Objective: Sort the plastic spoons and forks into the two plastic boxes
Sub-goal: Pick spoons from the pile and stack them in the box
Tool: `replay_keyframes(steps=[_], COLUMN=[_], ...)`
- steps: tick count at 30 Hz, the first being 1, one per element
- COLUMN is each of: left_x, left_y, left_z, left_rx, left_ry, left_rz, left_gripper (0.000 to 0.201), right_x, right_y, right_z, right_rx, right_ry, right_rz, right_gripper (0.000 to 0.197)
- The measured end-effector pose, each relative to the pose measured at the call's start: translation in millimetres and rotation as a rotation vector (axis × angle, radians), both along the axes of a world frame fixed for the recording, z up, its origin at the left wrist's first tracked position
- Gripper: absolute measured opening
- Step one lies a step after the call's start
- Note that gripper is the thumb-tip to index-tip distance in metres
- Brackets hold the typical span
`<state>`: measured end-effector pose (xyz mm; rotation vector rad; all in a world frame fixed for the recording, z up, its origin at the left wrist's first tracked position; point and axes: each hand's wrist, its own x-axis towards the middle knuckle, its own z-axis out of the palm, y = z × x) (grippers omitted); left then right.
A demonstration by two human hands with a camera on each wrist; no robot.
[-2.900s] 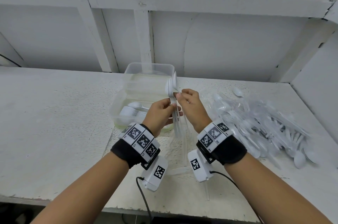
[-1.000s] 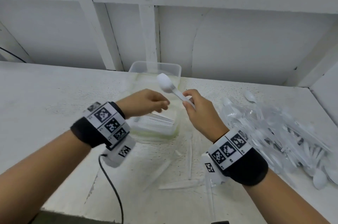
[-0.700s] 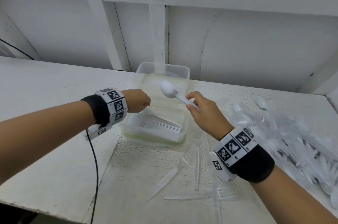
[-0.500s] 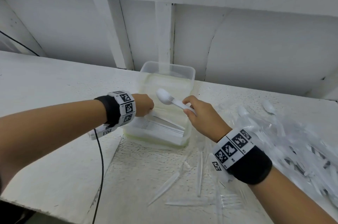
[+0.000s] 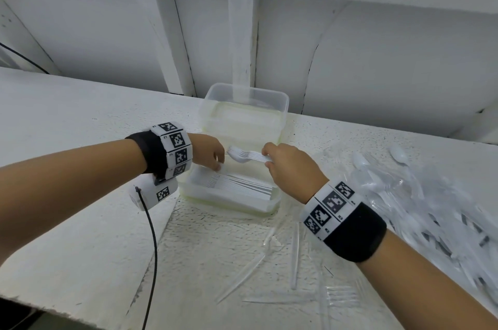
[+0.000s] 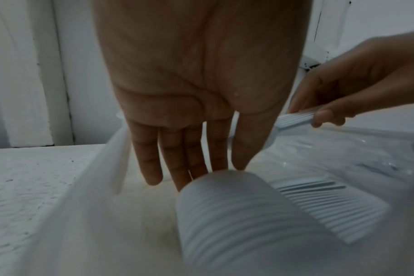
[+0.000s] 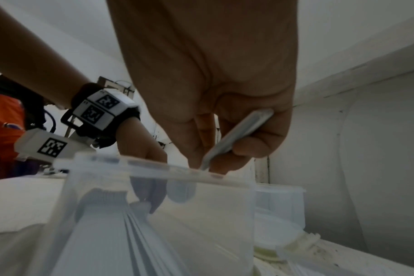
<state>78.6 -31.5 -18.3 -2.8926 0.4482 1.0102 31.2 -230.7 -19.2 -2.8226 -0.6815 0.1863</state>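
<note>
Two clear plastic boxes stand end to end: the near box and the far box. A nested stack of white spoons lies in the near box. My left hand reaches into that box with straight fingers, the tips touching the bowl end of the stack. My right hand pinches a small bundle of white cutlery by its handles, held almost level just above the near box, a spoon bowl leading. The right wrist view shows thumb and fingers closed on the bundle above the box rim.
A big pile of clear-wrapped cutlery covers the table to the right. Loose clear pieces and a fork lie in front of the boxes. A black cable hangs from my left wrist. The wall stands right behind the far box.
The right hand has brought the bundle down from a raised tilt to nearly level over the near box. The left hand has let go of the cutlery, swung left and dropped onto the stack.
</note>
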Motion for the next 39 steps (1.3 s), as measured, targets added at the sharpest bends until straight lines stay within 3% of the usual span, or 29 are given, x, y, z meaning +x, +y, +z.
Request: replay_keyframes(steps=[6,12,17,19,22,25,39], left_x=[-5.7,-16.6,-20.9,-23.1,-27.6,-32.7,-37.2], left_y=[6.8,17.0,43.4,54.5,61.2,58.3,50.4], left_z=[9.5,16.6,17.9,11.1,-0.5,-5.2,-1.4], left_rx=[-0.115,-0.194,-0.423,-0.461,-0.524,-0.693,-0.728], left_ry=[-0.029,-0.06,-0.393,-0.463,-0.355,-0.223,-0.232], left_rz=[0.011,0.047,0.297,0.436,0.685,0.88,0.893], left_gripper=[0.023,0.024,0.019,0.027,0.042,0.035,0.024], right_x=[8.8,17.7,22.5,24.7,26.7,25.9,24.4], right_y=[21.3,45.3,45.2,44.1,44.2,46.7,47.6], right_z=[-0.7,-18.0,-25.2,-23.2,-17.7,-16.1,-12.8], right_rx=[-0.191,-0.222,-0.126,-0.107,-0.083,-0.035,-0.134], right_ry=[-0.117,0.025,0.223,0.29,0.388,0.432,0.355], right_rz=[0.076,0.168,0.129,0.113,0.111,0.096,0.16], right_gripper=[0.022,0.023,0.023,0.023,0.03,0.038,0.034])
